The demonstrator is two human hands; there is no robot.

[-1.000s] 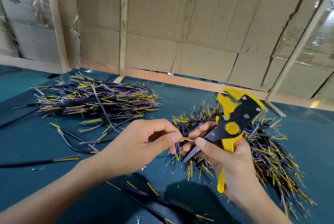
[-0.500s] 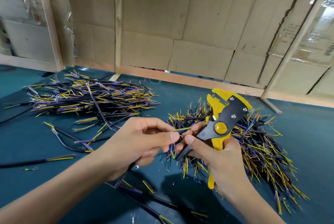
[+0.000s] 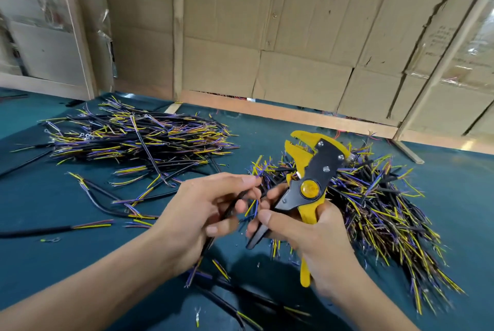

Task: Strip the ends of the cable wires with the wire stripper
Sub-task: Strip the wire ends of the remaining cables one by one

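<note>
My left hand [image 3: 203, 210] grips a black cable [image 3: 235, 203] whose yellow and purple wire ends stick out between my two hands. My right hand [image 3: 307, 234] holds the yellow and black wire stripper [image 3: 310, 175] by its handles, jaws pointing up and away. The fingertips of my right hand touch the cable's wire ends. The stripper's jaws hold nothing. A heap of cables [image 3: 374, 213] lies just behind my right hand.
A second, flatter heap of cables [image 3: 139, 138] lies at the back left on the teal table [image 3: 53, 263]. Loose cables [image 3: 101, 197] lie between that heap and my left arm. Others lie under my forearms. Cardboard walls [image 3: 294, 36] close off the back edge.
My left hand has turned the cable so its wire ends point down to the right. The stripper has stayed upright in my right hand. The view has shifted slightly.
</note>
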